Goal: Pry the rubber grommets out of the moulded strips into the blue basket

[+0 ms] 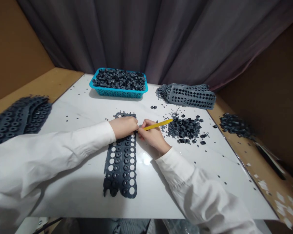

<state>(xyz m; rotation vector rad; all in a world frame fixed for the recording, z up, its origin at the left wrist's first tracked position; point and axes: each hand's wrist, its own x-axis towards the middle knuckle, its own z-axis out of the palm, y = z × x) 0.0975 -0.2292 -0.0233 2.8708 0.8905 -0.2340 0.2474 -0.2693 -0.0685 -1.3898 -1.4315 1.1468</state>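
A dark grey moulded rubber sheet [122,161] lies lengthwise on the white table, with rows of ring-shaped parts and rows of round holes. My left hand [124,126] rests across its upper part, fingers curled closed at the sheet's right edge; the fingertips are partly hidden. Close beside it, my right hand [151,136] is closed around a yellow pen-like tool [159,124]. The tool's tail points up to the right, and its working tip meets the left fingers at the sheet, too small to make out.
A turquoise basket [119,93] full of small dark rubber parts stands at the back. Punched-out sheets [192,96] lie back right, near a pile of loose bits [185,128]. More rubber sheets [19,118] are stacked at left. Another dark heap [235,125] sits on the right ledge.
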